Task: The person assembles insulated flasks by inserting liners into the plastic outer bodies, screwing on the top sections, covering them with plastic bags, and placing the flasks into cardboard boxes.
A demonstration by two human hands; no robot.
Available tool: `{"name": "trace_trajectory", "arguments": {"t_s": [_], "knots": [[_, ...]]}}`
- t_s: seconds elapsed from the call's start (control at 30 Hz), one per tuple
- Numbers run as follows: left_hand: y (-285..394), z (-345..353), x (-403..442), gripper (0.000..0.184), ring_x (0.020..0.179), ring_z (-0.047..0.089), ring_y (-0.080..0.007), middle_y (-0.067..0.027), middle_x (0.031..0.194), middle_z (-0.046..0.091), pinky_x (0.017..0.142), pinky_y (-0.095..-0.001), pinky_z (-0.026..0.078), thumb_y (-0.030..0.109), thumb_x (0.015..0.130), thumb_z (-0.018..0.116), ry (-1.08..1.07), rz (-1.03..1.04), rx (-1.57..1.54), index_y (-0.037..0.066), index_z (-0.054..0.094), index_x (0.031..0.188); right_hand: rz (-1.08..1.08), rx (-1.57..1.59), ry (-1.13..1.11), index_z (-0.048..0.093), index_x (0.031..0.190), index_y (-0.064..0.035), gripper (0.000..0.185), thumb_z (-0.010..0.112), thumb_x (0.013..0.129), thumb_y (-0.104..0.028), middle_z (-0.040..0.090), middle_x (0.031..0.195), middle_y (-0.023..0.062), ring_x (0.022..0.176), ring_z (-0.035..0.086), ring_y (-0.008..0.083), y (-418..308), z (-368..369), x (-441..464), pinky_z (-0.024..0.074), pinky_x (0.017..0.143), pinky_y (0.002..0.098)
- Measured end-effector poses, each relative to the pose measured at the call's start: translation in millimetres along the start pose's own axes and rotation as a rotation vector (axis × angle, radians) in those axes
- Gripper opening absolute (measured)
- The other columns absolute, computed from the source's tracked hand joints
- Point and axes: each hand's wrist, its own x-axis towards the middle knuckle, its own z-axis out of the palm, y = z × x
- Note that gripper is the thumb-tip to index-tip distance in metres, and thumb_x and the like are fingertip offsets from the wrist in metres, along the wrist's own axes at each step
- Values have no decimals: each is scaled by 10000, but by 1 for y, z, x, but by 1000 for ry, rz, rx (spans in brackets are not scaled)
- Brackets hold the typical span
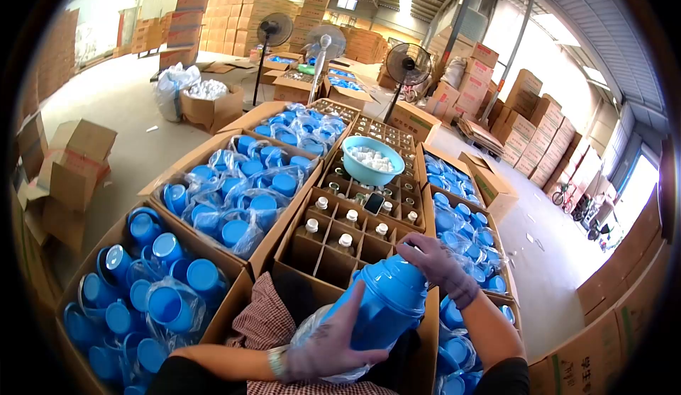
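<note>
Your left hand is wrapped about the near-left side of the blue plastic flask, thumb spread up along it and fingers below. Your right hand is clamped on its upper right edge, fingers bent over the rim. Both wear greyish-purple gloves. You have the flask above your lap, in front of the partitioned carton. It is tilted: its long axis climbs from lower left, near your body, to upper right, and the stepped, ridged end points up and away from you. Clear plastic film lies around the lower end.

Just beside your left arm is a checked cloth; left of that, an open carton full of blue flasks. Past your right forearm, more blue flasks in film fill cartons.

Ahead of you, white-capped bottles stand upright in the partitioned carton's cells. A dark phone-like slab lies beyond them, just short of a light-blue basin holding small white pieces.

Farther off stand three pedestal fans, with stacked cartons along the right and back.
</note>
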Motion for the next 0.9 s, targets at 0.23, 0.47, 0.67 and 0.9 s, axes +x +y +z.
{"name": "trace_trajectory", "arguments": {"t_s": [0.23, 0.47, 0.67, 0.9], "knots": [[-13, -84, 39, 1101, 1343, 517, -168, -83, 1514, 529, 1131, -358, 435, 136, 770, 910, -629, -165, -579, 62, 237, 1638, -441, 219, -33, 624, 1357, -101, 633, 840, 811, -340, 591, 1349, 177, 1207, 611, 399, -134, -136, 15, 510, 1000, 504], [0, 13, 0, 1162, 1335, 555, -318, -260, 1470, 531, 1113, -364, 440, 371, 785, 889, -20, -13, 118, -49, 178, 1604, 232, 298, 63, 685, 1149, -26, 367, 707, 901, -296, 722, 991, 175, 971, 707, 339, -62, -45, -24, 558, 881, 413], [-5, -46, 12, 1021, 1317, 541, -163, -62, 1474, 571, 1145, -336, 410, 111, 834, 864, -526, -157, -591, 90, 241, 1643, -193, 258, -22, 624, 1369, -103, 641, 809, 834, -404, 602, 1309, 183, 1266, 555, 383, -138, -128, -20, 427, 1108, 483], [26, -2, -20, 1065, 1263, 600, -238, -236, 1427, 576, 1085, -331, 472, 443, 823, 857, -137, -187, 9, -22, 286, 1594, 318, 270, 126, 701, 1151, -70, 377, 744, 874, -322, 701, 1022, 181, 1023, 693, 357, -96, -53, -32, 561, 906, 417]]}}
